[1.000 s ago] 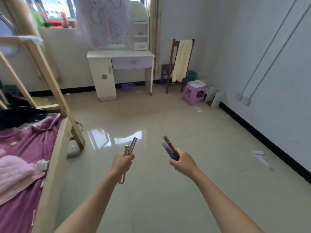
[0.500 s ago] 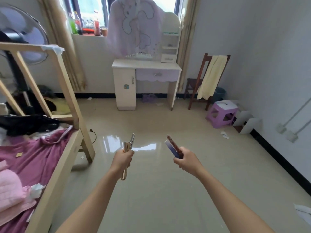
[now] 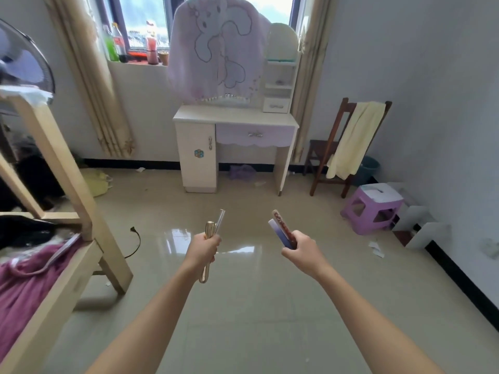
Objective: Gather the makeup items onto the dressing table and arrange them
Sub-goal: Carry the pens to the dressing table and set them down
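Note:
My left hand (image 3: 203,249) is shut on two slim makeup tubes, a gold one (image 3: 208,232) and a silver one (image 3: 221,219), held upright. In my right hand (image 3: 302,251) I grip two flat makeup cases, one blue-white (image 3: 278,232) and one dark red patterned (image 3: 282,224). Both hands are held out over the floor in the middle of the room. Straight ahead against the far wall stands the white dressing table (image 3: 235,120) with a lilac drawer. A pink cloth (image 3: 218,47) with a cartoon figure covers its mirror.
A wooden bed frame (image 3: 64,190) with purple bedding fills the left side. A fan (image 3: 24,63) stands behind it. A wooden chair (image 3: 329,155) with a yellow towel, a purple stool (image 3: 374,209) and white cardboard pieces (image 3: 421,225) line the right wall. A black cable (image 3: 136,240) lies on the glossy tiles.
The dressing table has come closer and moved toward the centre of the view. Both hands keep the same hold on their items.

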